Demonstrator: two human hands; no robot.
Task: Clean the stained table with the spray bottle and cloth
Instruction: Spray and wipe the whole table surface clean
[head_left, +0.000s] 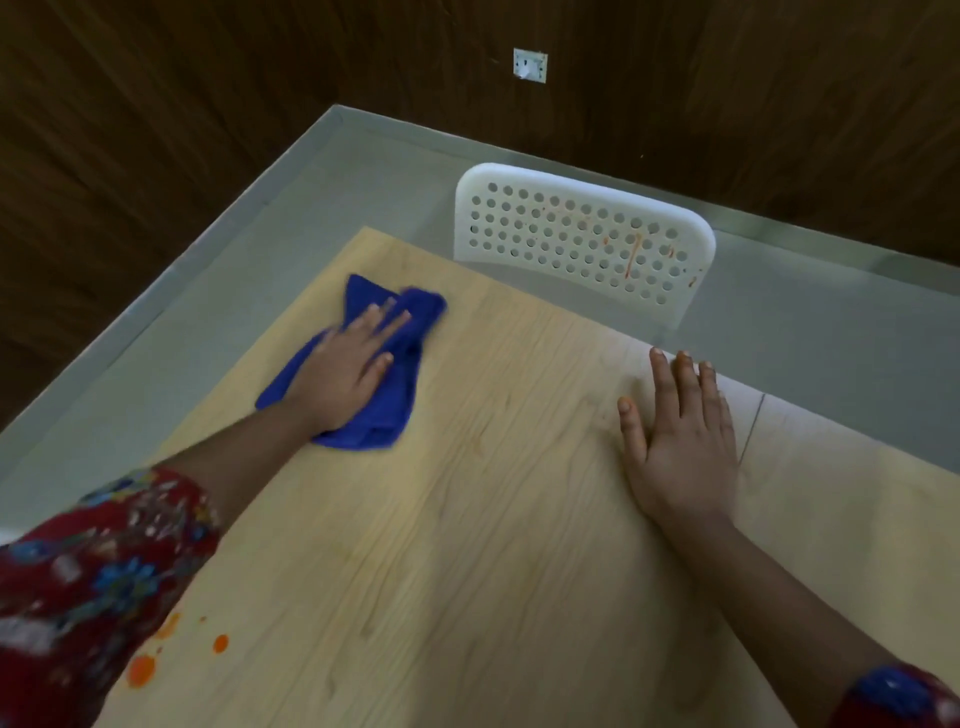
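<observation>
Head view. Light wooden table (493, 519) across the lower frame, its far-left corner pointing toward the grey floor (249, 218), long left edge running down toward the patterned red sleeve (93, 571).

Blue cloth (387, 410) bunched on the tabletop, near the left edge and a little in from the far-left corner, one tip close to that edge. Left hand (345, 371) flat on top of the cloth, fingers (392, 325) straight and slightly fanned, pressing down, not curled round the fabric.

Right hand (680, 441) palm-down on bare wood, well apart from the cloth, fingers straight and held close together, thumb splayed out to the left, fingertips almost at the far edge. Just to the right of it, a thin dark seam line (753, 426) across the surface.

Wide stretch of bare wood between the two hands and down toward the near side.

Orange stains (140, 670) by the near-left edge, just beside the sleeve.

White perforated chair (582, 234) beyond the far edge, back streaked with orange. Past it, floor, then dark wood-panelled wall (156, 78) with a white socket (530, 65).
</observation>
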